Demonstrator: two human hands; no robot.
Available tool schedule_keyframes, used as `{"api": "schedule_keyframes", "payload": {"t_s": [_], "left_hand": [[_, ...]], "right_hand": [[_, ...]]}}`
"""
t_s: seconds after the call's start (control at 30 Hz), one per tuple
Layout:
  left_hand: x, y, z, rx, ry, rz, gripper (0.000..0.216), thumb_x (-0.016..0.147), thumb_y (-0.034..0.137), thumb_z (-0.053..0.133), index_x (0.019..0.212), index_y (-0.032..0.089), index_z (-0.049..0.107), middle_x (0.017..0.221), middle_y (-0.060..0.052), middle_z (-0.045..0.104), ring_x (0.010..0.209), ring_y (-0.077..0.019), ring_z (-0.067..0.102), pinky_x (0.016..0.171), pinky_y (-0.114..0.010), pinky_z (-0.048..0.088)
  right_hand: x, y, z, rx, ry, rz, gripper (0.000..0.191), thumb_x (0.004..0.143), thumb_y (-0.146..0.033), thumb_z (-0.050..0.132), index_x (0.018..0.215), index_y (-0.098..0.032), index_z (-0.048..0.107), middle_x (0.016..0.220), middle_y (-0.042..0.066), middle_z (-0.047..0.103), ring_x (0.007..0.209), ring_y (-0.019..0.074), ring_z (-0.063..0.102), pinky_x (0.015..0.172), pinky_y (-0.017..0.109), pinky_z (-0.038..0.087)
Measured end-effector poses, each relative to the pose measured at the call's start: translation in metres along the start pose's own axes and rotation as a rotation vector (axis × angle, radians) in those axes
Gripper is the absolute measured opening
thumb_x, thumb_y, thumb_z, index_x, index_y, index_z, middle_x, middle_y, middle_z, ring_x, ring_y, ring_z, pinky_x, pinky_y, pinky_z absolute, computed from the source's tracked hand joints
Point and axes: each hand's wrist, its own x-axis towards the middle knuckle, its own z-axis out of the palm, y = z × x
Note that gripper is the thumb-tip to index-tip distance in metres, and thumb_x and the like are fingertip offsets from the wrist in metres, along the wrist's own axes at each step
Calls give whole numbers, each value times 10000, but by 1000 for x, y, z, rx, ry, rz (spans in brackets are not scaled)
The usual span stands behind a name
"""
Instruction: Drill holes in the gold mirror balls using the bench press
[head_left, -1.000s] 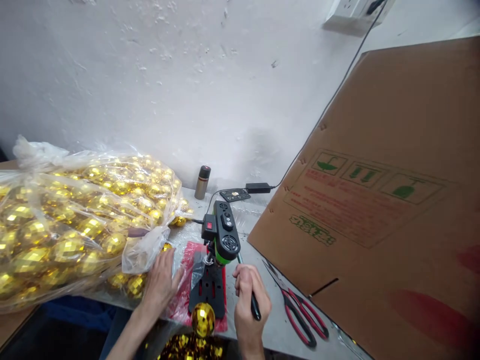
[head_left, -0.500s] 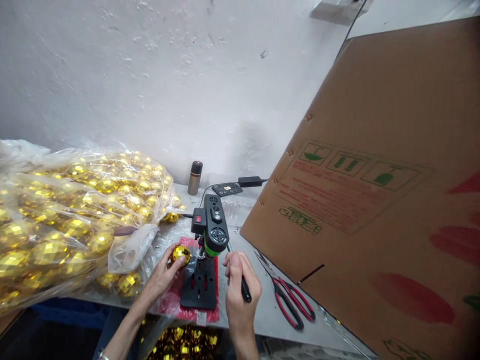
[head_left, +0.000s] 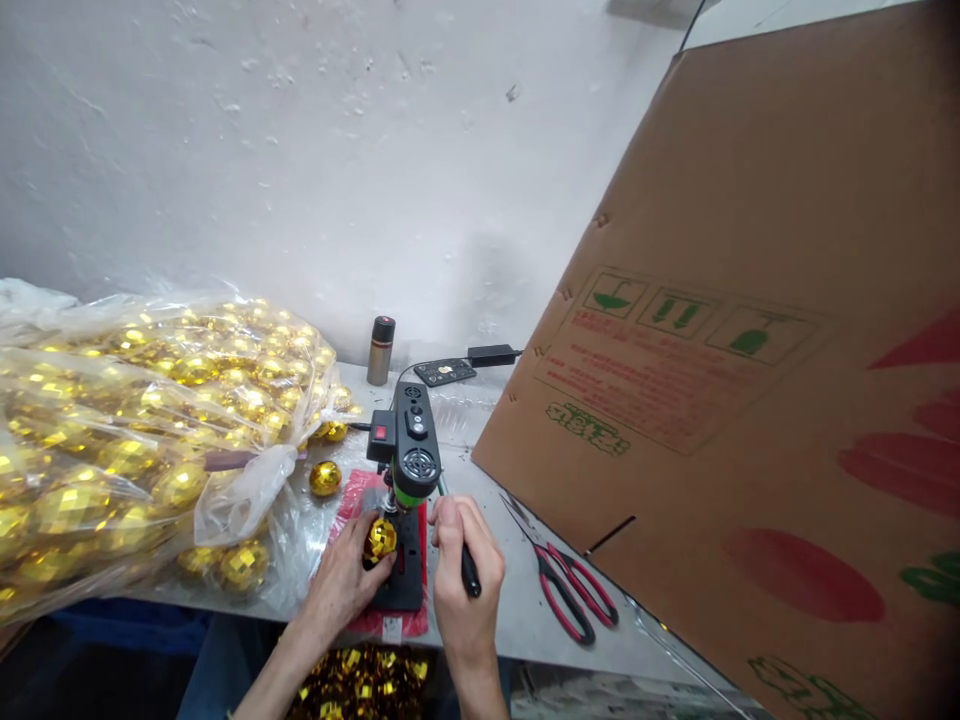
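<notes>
My left hand point(head_left: 341, 572) is closed around a gold mirror ball point(head_left: 381, 539), thumb and fingers on its sides. It keeps the ball on the black base plate, beneath the head of a small bench drill press point(head_left: 418, 430). To the right, the fist of my right hand point(head_left: 469, 560) grips the black-handled lever point(head_left: 470, 572) of the press. Its metal rod runs up toward the machine. The drill tip is hard to make out at the ball. Another gold mirror ball point(head_left: 325, 478) lies loose left of the press.
A large clear bag of gold balls point(head_left: 150, 440) fills the left side. Red-handled scissors point(head_left: 574, 590) lie to the right beside a big cardboard box point(head_left: 675, 400). Behind stand a dark-capped bottle point(head_left: 381, 352) and a power adapter point(head_left: 491, 355). Gold pieces point(head_left: 364, 680) sit below the table edge.
My left hand has moved right and nearer, bringing a ball under the drill head. A loose ball now shows left of the press. My right hand stays on the lever. The view shifted slightly.
</notes>
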Motion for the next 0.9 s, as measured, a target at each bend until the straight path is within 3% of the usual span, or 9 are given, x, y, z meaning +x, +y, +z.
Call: {"api": "schedule_keyframes", "payload": {"t_s": [0.2,0.43,0.57,0.9], "left_hand": [[3,6,3,101,-38,45,524,824,293,749,1338,211,685,1279,-158,741,1161,-365,756,1001,-504,619],[8,-1,23,93,50,126,435,811,348,770,1225,219,730,1153,-125,749,1094,-371,729,956,-523,595],[7,-2,25,46,33,110,442,806,384,775,1211,213,731,1124,-113,785,1052,-369,733,952,-533,577],[5,4,23,59,-6,53,430,801,426,810,1172,218,749,1067,-103,792,1007,-364,724,950,-533,554]], "right_hand": [[-2,0,-2,-5,-9,10,350,1123,-211,443,791,-237,549,694,-40,538,593,104,509,552,202,432],[-1,0,-2,-8,-27,6,322,1111,-183,449,811,-237,554,708,-33,546,599,110,520,560,210,445],[-4,1,-4,10,-32,-11,297,1097,-135,452,840,-241,554,735,-34,564,628,105,540,588,197,459],[-47,43,9,0,56,-98,351,1113,-160,398,806,-244,548,749,-9,581,661,137,596,616,264,471]]}}
